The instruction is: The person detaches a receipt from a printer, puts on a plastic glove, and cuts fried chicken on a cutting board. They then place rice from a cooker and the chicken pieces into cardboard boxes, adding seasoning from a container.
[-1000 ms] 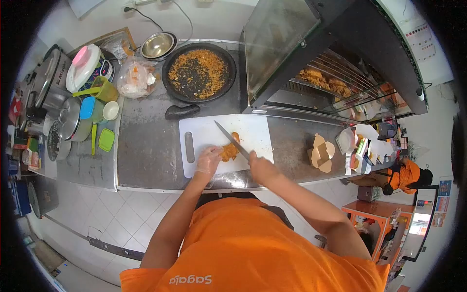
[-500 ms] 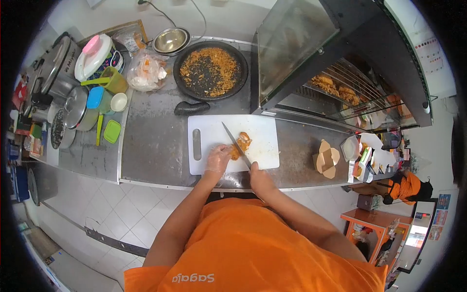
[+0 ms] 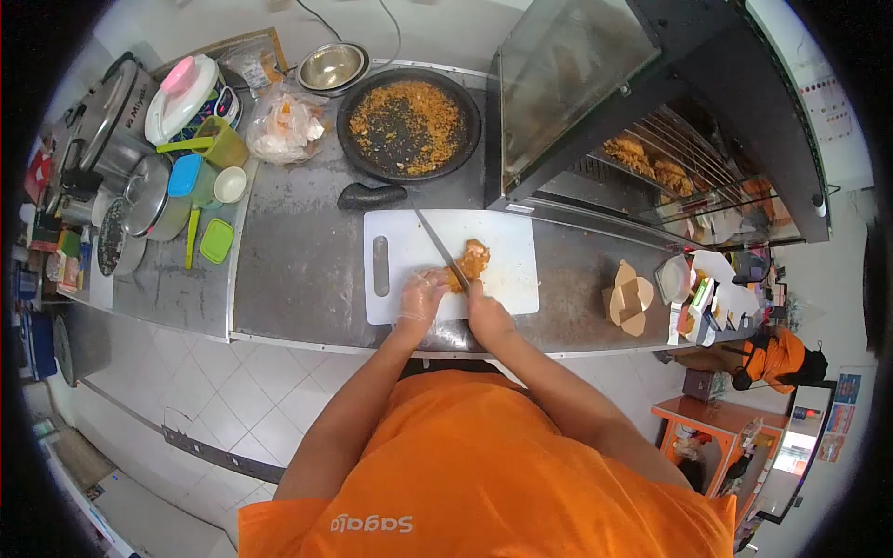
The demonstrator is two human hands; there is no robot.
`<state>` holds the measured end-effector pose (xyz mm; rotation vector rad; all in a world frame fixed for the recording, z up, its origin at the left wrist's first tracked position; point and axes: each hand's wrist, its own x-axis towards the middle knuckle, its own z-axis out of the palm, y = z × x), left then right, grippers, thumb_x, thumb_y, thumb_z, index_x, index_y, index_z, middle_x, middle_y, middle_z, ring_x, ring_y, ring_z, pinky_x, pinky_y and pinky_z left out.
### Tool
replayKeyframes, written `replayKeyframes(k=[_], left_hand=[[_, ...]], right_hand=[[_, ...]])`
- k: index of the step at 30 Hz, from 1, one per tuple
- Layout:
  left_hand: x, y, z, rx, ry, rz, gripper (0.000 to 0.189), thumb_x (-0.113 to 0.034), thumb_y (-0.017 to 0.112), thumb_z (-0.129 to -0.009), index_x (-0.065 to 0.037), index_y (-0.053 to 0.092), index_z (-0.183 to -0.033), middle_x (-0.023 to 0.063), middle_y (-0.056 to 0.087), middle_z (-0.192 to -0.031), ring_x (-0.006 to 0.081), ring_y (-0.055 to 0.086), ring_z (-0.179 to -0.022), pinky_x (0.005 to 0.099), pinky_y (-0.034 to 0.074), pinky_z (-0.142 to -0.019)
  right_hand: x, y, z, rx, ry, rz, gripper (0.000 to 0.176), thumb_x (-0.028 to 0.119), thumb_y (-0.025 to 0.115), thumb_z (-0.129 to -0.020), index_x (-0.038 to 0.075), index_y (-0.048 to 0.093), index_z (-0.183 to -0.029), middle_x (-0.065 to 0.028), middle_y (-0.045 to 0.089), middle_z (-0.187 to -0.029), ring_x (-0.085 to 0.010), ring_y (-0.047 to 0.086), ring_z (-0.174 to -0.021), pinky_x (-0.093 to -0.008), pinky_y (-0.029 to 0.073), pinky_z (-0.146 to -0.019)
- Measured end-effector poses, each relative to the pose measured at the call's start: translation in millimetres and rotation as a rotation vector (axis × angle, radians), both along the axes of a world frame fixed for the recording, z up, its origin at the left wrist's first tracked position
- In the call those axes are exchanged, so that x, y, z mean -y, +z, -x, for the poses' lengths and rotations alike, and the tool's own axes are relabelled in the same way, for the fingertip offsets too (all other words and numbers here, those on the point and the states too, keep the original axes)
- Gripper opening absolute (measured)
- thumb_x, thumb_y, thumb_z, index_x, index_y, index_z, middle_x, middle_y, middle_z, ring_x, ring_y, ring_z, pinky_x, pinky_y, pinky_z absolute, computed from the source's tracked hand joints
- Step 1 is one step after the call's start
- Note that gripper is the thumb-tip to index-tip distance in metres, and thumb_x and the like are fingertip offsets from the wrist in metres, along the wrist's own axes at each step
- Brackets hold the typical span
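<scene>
I had the orange-brown, crusted piece of food (image 3: 477, 262) at the centre of the frame, most of it to the right of the long grey steel blade of the knife (image 3: 434, 236). A smaller part showed left of the blade, against the fingertips of the left hand (image 3: 422, 296) in its clear plastic glove, which were curled and pressing there. The bare right hand (image 3: 487, 314) had its fingers wrapped around the knife handle, close by the gloved one.

The blade slanted toward the upper left, its tip at the top edge of the white rectangular plastic cutting board (image 3: 510, 270). Both hands lapped over the board's lower edge, near the front rim of the grey metal table (image 3: 299, 270). To the right of the food I saw white board surface, then a stretch of table before the unfolded brown cardboard box (image 3: 630, 302).

Compared with half a second earlier, the right hand had drawn nearer to the left, and the tip had advanced from inside the board to its edge.
</scene>
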<state>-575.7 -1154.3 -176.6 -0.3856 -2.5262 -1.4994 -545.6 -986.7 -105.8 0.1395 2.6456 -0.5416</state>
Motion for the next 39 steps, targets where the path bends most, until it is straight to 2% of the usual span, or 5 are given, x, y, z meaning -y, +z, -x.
replayKeyframes(k=[14,20,24,33,39], left_hand=[[8,6,9,0.166,-0.019,-0.01,0.034,-0.009,0.078,-0.084,-0.007,0.069,-0.116,0.0134,0.073,-0.105,0.0355,0.068,-0.1,0.0443,0.054,-0.09],[-3,99,72,-0.19,-0.822,0.73,0.089,-0.047,0.083,-0.076,-0.028,0.046,-0.155,0.0162,0.024,-0.167,0.0412,0.024,-0.152,0.0545,0.025,-0.124],[-48,98,113,-0.379,-1.181,0.899,0.082,-0.052,0.077,-0.08,-0.023,0.049,-0.152,0.0175,0.032,-0.163,0.0399,0.026,-0.152,0.0566,0.023,-0.124],[-67,59,31,0.115,-0.242,0.634,0.084,-0.046,0.073,-0.086,0.0,0.043,-0.151,0.0302,0.037,-0.154,0.0477,0.028,-0.148,0.0574,0.022,-0.122],[-35,88,20,0.155,-0.358,0.739,0.104,-0.052,0.073,-0.087,0.005,0.023,-0.159,0.0325,0.015,-0.165,0.0476,0.013,-0.155,0.0574,0.012,-0.126]], right_hand=[[2,10,2,-0.048,-0.041,0.122,0.022,0.024,0.046,-0.106,0.002,0.045,-0.113,-0.0339,0.069,-0.087,-0.0536,0.069,-0.087,-0.0626,0.054,-0.077],[-69,90,-68,-0.195,-0.242,0.213,0.029,0.024,0.056,-0.105,-0.001,0.043,-0.108,-0.0342,0.066,-0.078,-0.0566,0.065,-0.078,-0.0633,0.051,-0.069],[-91,84,-97,-0.219,-0.345,0.225,0.028,0.024,0.056,-0.105,-0.001,0.043,-0.108,-0.0328,0.068,-0.082,-0.0559,0.066,-0.079,-0.0631,0.052,-0.07],[-82,40,-114,-0.121,-0.372,0.233,0.031,0.027,0.054,-0.106,-0.001,0.043,-0.111,-0.0327,0.068,-0.08,-0.0545,0.067,-0.078,-0.0617,0.054,-0.069],[-52,50,-93,0.054,-0.191,0.123,0.028,0.028,0.051,-0.106,0.002,0.043,-0.112,-0.033,0.069,-0.082,-0.0536,0.069,-0.079,-0.0615,0.055,-0.07]])
